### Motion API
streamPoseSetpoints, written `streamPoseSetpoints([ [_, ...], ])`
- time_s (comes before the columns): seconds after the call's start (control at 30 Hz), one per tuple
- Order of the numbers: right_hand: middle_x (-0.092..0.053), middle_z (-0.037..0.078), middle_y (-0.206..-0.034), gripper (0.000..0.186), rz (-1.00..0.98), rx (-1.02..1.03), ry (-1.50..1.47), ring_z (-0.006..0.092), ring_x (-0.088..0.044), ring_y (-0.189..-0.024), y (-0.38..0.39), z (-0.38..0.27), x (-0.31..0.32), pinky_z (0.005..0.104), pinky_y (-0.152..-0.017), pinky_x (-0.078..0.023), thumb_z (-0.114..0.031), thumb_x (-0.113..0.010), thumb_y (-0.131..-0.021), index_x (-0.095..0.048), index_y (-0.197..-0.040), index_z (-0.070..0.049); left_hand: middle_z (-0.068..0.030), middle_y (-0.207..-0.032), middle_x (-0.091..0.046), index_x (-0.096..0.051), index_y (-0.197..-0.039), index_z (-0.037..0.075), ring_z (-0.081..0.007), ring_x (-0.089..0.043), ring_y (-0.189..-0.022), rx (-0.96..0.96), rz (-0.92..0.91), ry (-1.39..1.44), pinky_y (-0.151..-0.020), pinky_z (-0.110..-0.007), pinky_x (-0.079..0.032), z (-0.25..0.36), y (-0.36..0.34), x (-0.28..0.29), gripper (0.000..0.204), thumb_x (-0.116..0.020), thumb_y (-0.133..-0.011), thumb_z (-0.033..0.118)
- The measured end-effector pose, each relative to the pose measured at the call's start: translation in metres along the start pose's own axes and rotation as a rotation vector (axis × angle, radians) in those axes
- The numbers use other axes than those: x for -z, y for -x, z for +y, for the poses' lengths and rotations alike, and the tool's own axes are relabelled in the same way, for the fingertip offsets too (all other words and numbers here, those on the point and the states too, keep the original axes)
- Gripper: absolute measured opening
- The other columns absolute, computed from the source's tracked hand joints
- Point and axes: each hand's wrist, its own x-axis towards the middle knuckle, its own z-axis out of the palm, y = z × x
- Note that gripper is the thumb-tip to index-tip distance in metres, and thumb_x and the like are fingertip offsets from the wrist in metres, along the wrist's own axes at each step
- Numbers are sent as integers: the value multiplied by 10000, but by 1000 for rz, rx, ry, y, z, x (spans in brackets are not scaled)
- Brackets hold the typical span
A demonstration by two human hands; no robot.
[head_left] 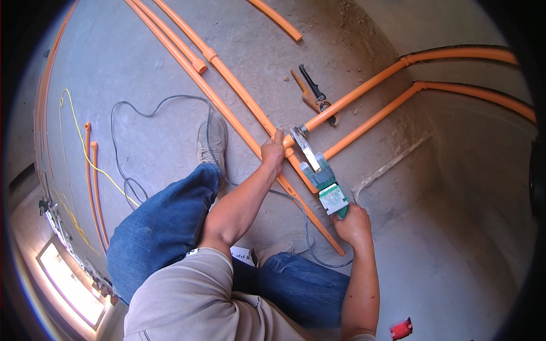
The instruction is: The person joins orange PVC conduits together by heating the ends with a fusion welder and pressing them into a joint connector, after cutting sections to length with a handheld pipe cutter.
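My right hand (352,224) is closed around the green handle of a pipe welding iron (333,199). Its metal heating plate (307,149) stands between the end of an orange pipe (358,94) coming from the wall and an orange pipe fitting (288,140). My left hand (273,152) grips the orange pipe at that fitting; its fingertips are partly hidden. A second orange pipe (372,120) from the wall passes behind the iron's head. Just beyond the upper pipe lies a pipe cutter (313,94) with one orange and one black handle.
Long orange pipes (187,71) cross the floor toward the far left, and a short piece (278,20) lies at the top. A grey cable (165,98) loops past my shoe (211,142). Yellow cord (85,150) and thin pipes (94,182) lie left. A red box (401,328) sits lower right.
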Motion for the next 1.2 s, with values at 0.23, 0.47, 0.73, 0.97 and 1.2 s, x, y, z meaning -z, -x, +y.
streamPoseSetpoints([
  [0.23,-710,312,-1035,402,5,-20,-3,464,-682,-1033,0,0,0,509,-938,-527,-289,-747,-813,-706,-1015,56,-109,-1069,-692,-669,-1099,41,-207,-631,-1015,33,-28,23,-962,-366,-476,4,7,-4,467,-616,-974,488],
  [0.47,-707,305,-1062,424,6,-31,52,455,-677,-1045,-2,3,-2,511,-917,-536,-276,-753,-820,-697,-1069,63,-113,-1099,-690,-670,-1128,38,-210,-631,-1039,40,-6,-5,-989,-383,-471,-3,1,-4,486,-620,-969,494],
  [0.73,-709,318,-1022,405,25,-18,10,468,-685,-1019,0,0,-2,512,-933,-532,-290,-748,-811,-703,-1013,58,-97,-1014,-705,-706,-1096,0,-175,-627,-917,14,-3,36,-889,-345,-496,1,4,-2,505,-641,-960,482],
  [0.97,-711,314,-1004,386,52,-23,0,469,-688,-1002,2,-3,-2,515,-917,-535,-288,-755,-805,-710,-980,53,-101,-1137,-677,-678,-1129,56,-211,-607,-1081,32,-23,-1,-1029,-390,-434,2,2,-1,478,-610,-963,499],
  [1.2,-711,314,-1006,389,53,-19,5,468,-687,-1007,3,-2,-2,518,-915,-533,-295,-753,-813,-709,-981,53,-109,-987,-706,-706,-1087,-11,-182,-634,-890,5,5,21,-859,-356,-508,2,6,-3,519,-640,-957,487],
])
